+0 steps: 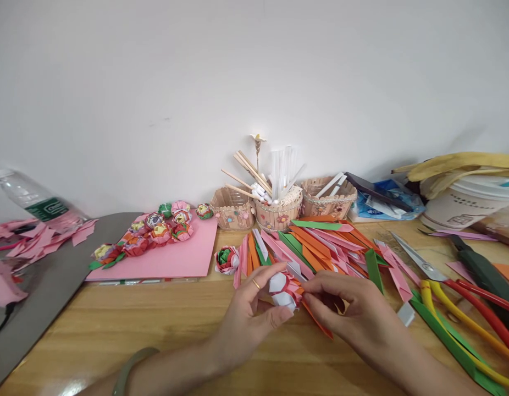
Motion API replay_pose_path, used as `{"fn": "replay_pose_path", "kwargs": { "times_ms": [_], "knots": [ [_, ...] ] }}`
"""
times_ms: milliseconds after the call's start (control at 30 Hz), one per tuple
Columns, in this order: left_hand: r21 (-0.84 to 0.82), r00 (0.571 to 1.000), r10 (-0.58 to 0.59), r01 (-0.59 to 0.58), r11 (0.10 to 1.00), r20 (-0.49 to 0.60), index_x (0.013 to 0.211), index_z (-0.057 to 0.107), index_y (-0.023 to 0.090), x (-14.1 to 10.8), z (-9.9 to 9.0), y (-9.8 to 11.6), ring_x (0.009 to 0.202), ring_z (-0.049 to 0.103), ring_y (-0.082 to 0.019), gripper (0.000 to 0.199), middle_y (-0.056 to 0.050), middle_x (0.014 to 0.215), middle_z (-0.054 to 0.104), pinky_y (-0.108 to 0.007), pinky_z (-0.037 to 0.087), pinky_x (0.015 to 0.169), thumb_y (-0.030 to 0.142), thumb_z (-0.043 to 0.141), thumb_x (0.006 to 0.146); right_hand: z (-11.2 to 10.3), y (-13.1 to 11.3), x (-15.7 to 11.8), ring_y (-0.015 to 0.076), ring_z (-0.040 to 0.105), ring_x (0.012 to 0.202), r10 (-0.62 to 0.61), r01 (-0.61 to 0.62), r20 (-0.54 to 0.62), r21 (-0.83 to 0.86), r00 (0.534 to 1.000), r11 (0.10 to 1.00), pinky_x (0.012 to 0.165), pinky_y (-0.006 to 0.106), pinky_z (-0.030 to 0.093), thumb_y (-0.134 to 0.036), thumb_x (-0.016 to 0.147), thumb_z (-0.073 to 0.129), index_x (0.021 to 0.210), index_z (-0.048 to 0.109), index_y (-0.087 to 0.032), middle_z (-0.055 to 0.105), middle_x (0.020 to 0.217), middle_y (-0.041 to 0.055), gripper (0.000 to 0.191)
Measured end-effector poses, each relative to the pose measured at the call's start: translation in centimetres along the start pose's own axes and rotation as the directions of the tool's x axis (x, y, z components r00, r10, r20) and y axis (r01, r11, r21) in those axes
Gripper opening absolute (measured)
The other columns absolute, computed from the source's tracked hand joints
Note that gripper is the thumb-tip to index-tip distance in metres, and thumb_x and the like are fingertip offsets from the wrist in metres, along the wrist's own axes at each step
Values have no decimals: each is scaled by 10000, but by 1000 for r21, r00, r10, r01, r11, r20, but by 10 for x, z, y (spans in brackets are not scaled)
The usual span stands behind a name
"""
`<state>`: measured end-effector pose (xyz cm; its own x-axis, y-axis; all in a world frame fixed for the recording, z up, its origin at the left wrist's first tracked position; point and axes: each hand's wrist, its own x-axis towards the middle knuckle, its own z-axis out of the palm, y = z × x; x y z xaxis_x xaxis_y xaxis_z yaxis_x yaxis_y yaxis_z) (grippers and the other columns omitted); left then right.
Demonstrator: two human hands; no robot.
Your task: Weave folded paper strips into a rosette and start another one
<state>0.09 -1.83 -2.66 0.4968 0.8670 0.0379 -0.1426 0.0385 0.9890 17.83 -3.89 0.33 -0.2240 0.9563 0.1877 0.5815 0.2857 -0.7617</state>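
My left hand point(250, 316) is closed round a small folded paper flower point(285, 290) with white, red and orange petals. Thumb and forefinger press it from two sides. At the flower's right edge, my right hand point(349, 308) pinches with thumb and fingertips against the orange petals; its grip on them is partly hidden. Just behind both hands lies a heap of folded paper strips point(320, 247) in pink, orange and green. To the left of the heap rests another paper flower point(227, 259), green, red and white.
Several finished flowers point(159, 231) sit on pink paper sheets point(172, 261). Small wooden baskets point(232, 212) with sticks stand by the wall. Scissors point(427, 267) with red handles, yellow-handled pliers or shears point(444, 308) and a white tub point(456, 206) are at right; a bottle point(36, 198) lies left.
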Motion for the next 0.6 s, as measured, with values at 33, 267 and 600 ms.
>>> {"fn": "replay_pose_path", "kwargs": {
  "times_ms": [33,267,600],
  "knots": [
    [-1,1000,1,-1,1000,-16,1185,529,310,0,0,0,942,506,-157,477,-28,1128,493,-255,415,819,278,658,726,-1,-1,1,116,504,535,-3,2,10,25,1000,1000,483,214,381,-201,807,471,715,646,-196,614,606,1,198],
    [-104,999,-37,34,994,-29,1173,541,266,1,0,-1,862,512,-147,513,-32,1009,540,-267,414,799,294,695,685,-5,-5,3,115,490,514,39,-39,2,61,999,997,459,213,359,-229,787,494,667,650,-186,604,575,6,201],
    [-110,1000,-15,15,994,1,1130,579,333,2,-1,0,891,515,-143,471,-15,1069,530,-244,417,790,257,701,681,-8,-4,4,96,454,506,110,-126,89,200,990,972,457,201,338,-226,747,551,603,640,-180,559,545,-15,175]
  ]
}}
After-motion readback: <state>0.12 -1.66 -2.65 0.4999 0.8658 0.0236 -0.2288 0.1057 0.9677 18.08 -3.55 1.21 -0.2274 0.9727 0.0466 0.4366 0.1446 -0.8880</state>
